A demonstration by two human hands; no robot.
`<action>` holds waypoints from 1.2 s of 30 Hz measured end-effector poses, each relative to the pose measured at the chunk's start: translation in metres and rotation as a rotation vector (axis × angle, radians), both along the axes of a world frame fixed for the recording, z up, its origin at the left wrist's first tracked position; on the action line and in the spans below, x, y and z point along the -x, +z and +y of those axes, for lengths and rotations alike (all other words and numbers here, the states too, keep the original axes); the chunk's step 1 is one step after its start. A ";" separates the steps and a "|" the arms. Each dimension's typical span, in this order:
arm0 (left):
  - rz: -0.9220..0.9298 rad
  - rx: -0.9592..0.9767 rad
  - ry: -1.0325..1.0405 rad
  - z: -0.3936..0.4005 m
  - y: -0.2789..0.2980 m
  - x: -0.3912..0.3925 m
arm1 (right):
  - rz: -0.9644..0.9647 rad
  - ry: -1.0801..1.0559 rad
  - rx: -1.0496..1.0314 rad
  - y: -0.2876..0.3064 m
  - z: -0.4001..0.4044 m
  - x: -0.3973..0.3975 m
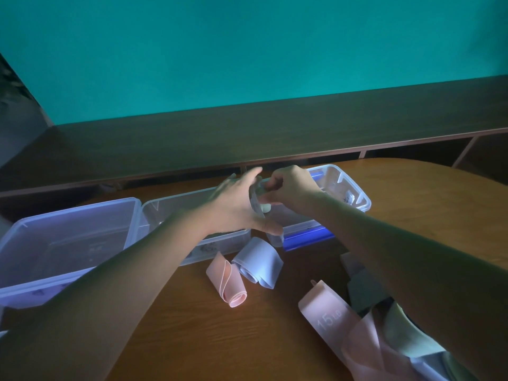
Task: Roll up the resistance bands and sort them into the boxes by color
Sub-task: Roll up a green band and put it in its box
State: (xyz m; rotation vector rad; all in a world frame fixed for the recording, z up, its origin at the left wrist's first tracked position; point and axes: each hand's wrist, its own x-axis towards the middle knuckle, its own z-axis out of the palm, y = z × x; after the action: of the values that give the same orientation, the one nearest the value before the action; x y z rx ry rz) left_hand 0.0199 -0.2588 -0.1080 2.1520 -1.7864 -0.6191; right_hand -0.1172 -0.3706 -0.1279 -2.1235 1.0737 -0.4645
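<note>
wall (247, 50): teal-green, plain, no pattern
shelf (275, 133): dark brown wood, reddish edge strip
table (220, 325): orange-brown w/ darker wood grain
left box (68, 215): clear plastic, looked pale lavender in the light
middle box (176, 204): clear, colourless
right box (354, 188): clear, w/ bright blue handles front & back
rolled band (228, 284): pale pink, plain
second rolled band (258, 262): light lavender/grey-blue, plain
flat band (324, 314): pale pink w/ white "15 LB" print
band in hands (261, 204): whitish-pale, exact colour couldn't tell
pile at right (362, 287): dark grey & pale green strips, lavender-grey below
</note>
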 end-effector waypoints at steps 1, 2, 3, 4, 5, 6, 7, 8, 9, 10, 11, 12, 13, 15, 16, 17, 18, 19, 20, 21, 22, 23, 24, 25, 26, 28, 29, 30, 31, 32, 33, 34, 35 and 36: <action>0.001 0.000 -0.003 0.000 -0.001 0.000 | -0.012 0.000 -0.017 0.001 -0.001 0.002; 0.001 0.001 -0.007 0.000 -0.001 -0.001 | -0.023 0.002 -0.033 0.002 -0.001 0.004; 0.001 0.000 -0.011 0.000 -0.001 -0.001 | -0.032 0.004 -0.047 0.004 -0.002 0.006; 0.003 0.000 -0.013 0.000 -0.001 -0.001 | -0.037 0.004 -0.060 0.006 -0.002 0.008; 0.002 0.000 -0.013 0.000 -0.001 -0.001 | -0.035 0.003 -0.070 0.007 -0.001 0.010; 0.002 -0.003 -0.013 0.000 0.000 0.000 | -0.027 0.003 -0.076 0.009 -0.001 0.011; -0.001 -0.006 -0.013 0.000 0.001 0.001 | -0.014 0.005 -0.074 0.009 -0.001 0.011; -0.005 -0.008 -0.013 0.000 0.002 0.001 | 0.000 0.009 -0.063 0.010 0.000 0.011; -0.014 -0.008 -0.014 0.000 0.003 0.002 | 0.014 0.016 -0.045 0.009 0.000 0.009; -0.026 -0.010 -0.015 0.000 0.004 0.003 | 0.029 0.024 -0.025 0.009 0.001 0.007; -0.042 -0.013 -0.014 0.000 0.005 0.003 | 0.049 0.031 -0.007 0.009 0.001 0.006; -0.055 -0.018 -0.010 -0.001 0.006 0.003 | 0.074 0.037 0.014 0.010 0.001 0.004; -0.061 -0.021 -0.006 -0.002 0.006 0.003 | 0.101 0.043 0.038 0.010 0.002 0.003; -0.057 -0.021 0.003 -0.003 0.003 0.002 | 0.138 0.052 0.075 0.011 0.003 0.001; -0.052 -0.020 0.009 -0.003 0.002 0.002 | 0.148 0.054 0.091 0.010 0.004 0.000; -0.045 -0.018 0.013 -0.003 0.001 0.001 | 0.154 0.055 0.106 0.009 0.005 -0.001; -0.035 -0.010 0.013 -0.003 0.000 0.000 | 0.158 0.053 0.120 0.008 0.006 -0.002; -0.030 0.001 0.013 -0.003 0.000 0.000 | 0.159 0.050 0.132 0.007 0.006 -0.003; -0.025 0.008 0.014 -0.003 -0.001 0.000 | 0.157 0.046 0.141 0.006 0.007 -0.004; -0.022 0.010 0.018 -0.003 0.000 0.000 | 0.156 0.042 0.142 0.005 0.007 -0.004; -0.019 0.009 0.022 -0.004 0.000 0.000 | 0.154 0.040 0.135 0.005 0.007 -0.004; -0.018 0.011 0.021 -0.003 0.000 0.001 | 0.153 0.039 0.125 0.004 0.007 -0.004; -0.019 0.012 0.019 -0.003 0.000 0.001 | 0.151 0.039 0.117 0.004 0.007 -0.004; -0.025 0.014 0.014 -0.003 0.002 0.002 | 0.150 0.039 0.111 0.004 0.007 -0.004; -0.031 0.018 0.007 -0.003 0.003 0.004 | 0.150 0.037 0.109 0.003 0.007 -0.003; -0.037 0.019 -0.003 -0.002 0.008 0.007 | 0.149 0.039 0.108 0.003 0.007 -0.003; -0.036 0.017 -0.003 -0.002 0.009 0.008 | 0.148 0.041 0.104 0.003 0.007 -0.003; -0.032 0.013 -0.002 -0.002 0.010 0.008 | 0.148 0.043 0.100 0.003 0.007 -0.003; -0.030 0.006 -0.001 -0.002 0.010 0.007 | 0.145 0.042 0.092 0.004 0.006 -0.002; -0.027 -0.004 -0.001 -0.002 0.009 0.006 | 0.137 0.039 0.079 0.004 0.006 -0.001; -0.020 -0.015 -0.002 -0.002 0.009 0.006 | 0.126 0.035 0.064 0.005 0.005 0.000; -0.011 -0.028 -0.004 -0.002 0.010 0.006 | 0.118 0.030 0.053 0.007 0.004 0.001; -0.009 -0.038 -0.011 -0.003 0.011 0.005 | 0.114 0.024 0.045 0.008 0.003 0.002; -0.013 -0.044 -0.021 -0.003 0.013 0.006 | 0.109 0.018 0.040 0.009 0.002 0.003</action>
State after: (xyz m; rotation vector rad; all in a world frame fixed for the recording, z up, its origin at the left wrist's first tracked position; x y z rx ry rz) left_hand 0.0141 -0.2621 -0.0945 2.1726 -1.8212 -0.6564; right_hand -0.1204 -0.3682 -0.1186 -2.2132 1.1135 -0.3684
